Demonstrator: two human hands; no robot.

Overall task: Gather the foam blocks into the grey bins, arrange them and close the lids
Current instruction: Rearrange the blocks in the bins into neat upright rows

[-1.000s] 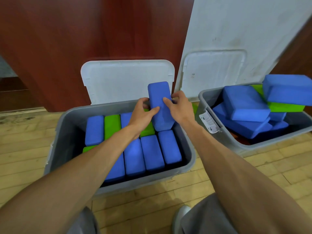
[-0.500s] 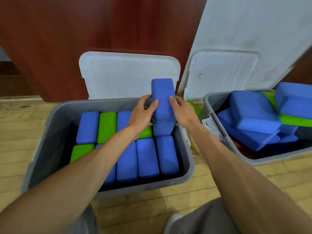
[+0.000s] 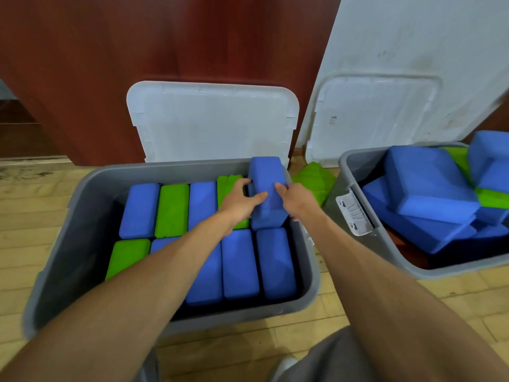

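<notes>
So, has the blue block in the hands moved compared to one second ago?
Yes. The blue block has gone down, deeper into the back right corner of the left bin; less of it stands above the bin's back rim.

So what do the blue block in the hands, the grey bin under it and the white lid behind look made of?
Blue block: apparently foam, matte, with soft rounded edges and no shine. Grey bin: looks like moulded plastic, smooth, with a rolled rim. White lid: likely thin plastic, slightly translucent, with moulded notches along its edges.
</notes>
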